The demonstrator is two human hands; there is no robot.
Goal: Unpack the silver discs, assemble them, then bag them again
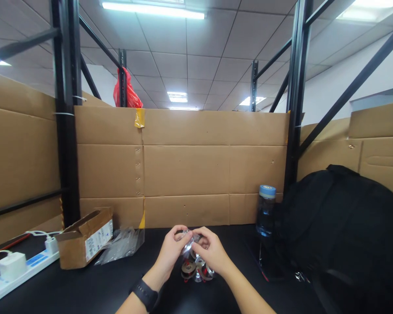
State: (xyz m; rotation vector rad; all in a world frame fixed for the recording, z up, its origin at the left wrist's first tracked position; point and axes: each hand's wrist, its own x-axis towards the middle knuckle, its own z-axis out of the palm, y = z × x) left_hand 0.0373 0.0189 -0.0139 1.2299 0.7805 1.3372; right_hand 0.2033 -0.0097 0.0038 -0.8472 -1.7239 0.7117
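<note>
Over black tabletop [111,288], both hands [172,246] [213,253] (curled nearly closed) pinch shiny plastic [187,247].

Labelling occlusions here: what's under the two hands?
Below the left hand and right hand, round silvery parts with red bits sit clustered on the black table. The hands and the shiny wrap they hold hide the rest; no full count possible.

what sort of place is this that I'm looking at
Probably a makeshift indoor workstation, perhaps in an office or workshop: a black tabletop is screened by cardboard panels, black metal posts stand around it, and a tube light shines from the tiled ceiling.
</note>
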